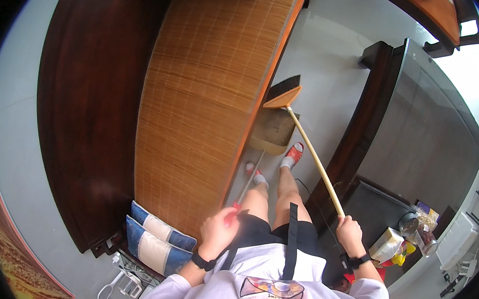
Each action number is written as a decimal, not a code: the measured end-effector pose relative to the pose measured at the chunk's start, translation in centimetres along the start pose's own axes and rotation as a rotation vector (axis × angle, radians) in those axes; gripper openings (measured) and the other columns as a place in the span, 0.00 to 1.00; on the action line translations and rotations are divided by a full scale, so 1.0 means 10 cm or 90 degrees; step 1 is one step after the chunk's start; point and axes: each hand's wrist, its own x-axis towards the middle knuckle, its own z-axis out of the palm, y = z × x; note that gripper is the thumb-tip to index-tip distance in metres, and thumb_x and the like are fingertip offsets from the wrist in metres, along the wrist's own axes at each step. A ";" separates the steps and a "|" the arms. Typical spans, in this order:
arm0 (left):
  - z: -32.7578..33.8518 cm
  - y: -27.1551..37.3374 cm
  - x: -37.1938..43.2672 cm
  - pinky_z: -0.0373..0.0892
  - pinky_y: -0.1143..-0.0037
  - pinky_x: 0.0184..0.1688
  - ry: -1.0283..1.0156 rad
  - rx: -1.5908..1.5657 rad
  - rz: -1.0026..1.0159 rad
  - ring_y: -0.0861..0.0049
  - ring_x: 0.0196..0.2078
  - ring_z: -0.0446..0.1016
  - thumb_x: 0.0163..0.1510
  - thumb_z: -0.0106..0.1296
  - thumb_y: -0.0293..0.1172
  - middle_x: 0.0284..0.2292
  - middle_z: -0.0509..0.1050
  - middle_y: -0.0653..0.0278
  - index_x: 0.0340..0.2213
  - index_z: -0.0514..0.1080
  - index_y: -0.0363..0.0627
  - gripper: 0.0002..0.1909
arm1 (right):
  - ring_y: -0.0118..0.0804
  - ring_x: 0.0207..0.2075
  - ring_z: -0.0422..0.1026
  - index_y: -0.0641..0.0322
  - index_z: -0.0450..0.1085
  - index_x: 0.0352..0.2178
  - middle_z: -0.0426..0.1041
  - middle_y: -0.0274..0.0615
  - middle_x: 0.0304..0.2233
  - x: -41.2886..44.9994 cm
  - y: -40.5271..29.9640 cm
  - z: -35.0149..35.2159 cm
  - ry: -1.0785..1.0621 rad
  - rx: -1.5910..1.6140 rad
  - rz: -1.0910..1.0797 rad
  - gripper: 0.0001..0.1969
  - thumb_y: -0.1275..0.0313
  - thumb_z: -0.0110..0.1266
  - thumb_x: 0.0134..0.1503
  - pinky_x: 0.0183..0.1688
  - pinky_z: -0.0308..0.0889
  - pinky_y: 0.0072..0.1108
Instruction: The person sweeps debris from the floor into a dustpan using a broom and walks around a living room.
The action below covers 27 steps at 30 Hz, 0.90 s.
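Note:
My left hand (218, 230) is closed around the red grip of a long-handled dustpan (277, 129). The tan pan rests on the floor in front of my feet, partly beside the edge of the wooden daybed. My right hand (349, 234) grips the upper part of a broom's pale yellow handle (318, 162). The broom head (285, 96), orange with dark bristles, is at the far lip of the pan. I cannot tell whether the bristles touch the floor.
Left is a dark wooden daybed with a bamboo mat (204, 89) and blue-and-white cushions (157, 246). On the right stands a dark glass-topped table (426, 121) bearing a tissue box (387, 244), jars and packets. A thin cable (324, 219) hangs near my right leg. Grey tiles (334, 59) extend ahead.

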 end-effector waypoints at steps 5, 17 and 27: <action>0.00 -0.07 -0.05 0.65 0.67 0.24 0.019 -0.030 0.020 0.58 0.23 0.69 0.40 0.48 0.35 0.19 0.70 0.54 0.27 0.71 0.52 0.09 | 0.57 0.22 0.66 0.68 0.62 0.17 0.66 0.59 0.17 -0.18 -0.10 -0.38 0.007 0.166 0.033 0.19 0.63 0.37 0.52 0.25 0.62 0.38; -0.03 -0.13 -0.06 0.66 0.67 0.24 0.034 -0.004 0.021 0.58 0.23 0.70 0.38 0.49 0.35 0.19 0.70 0.54 0.26 0.72 0.51 0.09 | 0.50 0.21 0.68 0.71 0.64 0.20 0.67 0.55 0.17 1.84 -1.16 -0.38 0.126 0.190 -0.044 0.18 0.66 0.33 0.53 0.23 0.65 0.33; -0.09 -0.16 0.01 0.65 0.66 0.22 0.004 0.012 0.055 0.57 0.21 0.69 0.39 0.47 0.35 0.16 0.69 0.53 0.26 0.71 0.53 0.08 | 0.51 0.19 0.68 0.70 0.62 0.23 0.66 0.55 0.16 -0.09 -0.35 0.66 -0.041 0.124 -0.006 0.18 0.63 0.34 0.53 0.21 0.65 0.34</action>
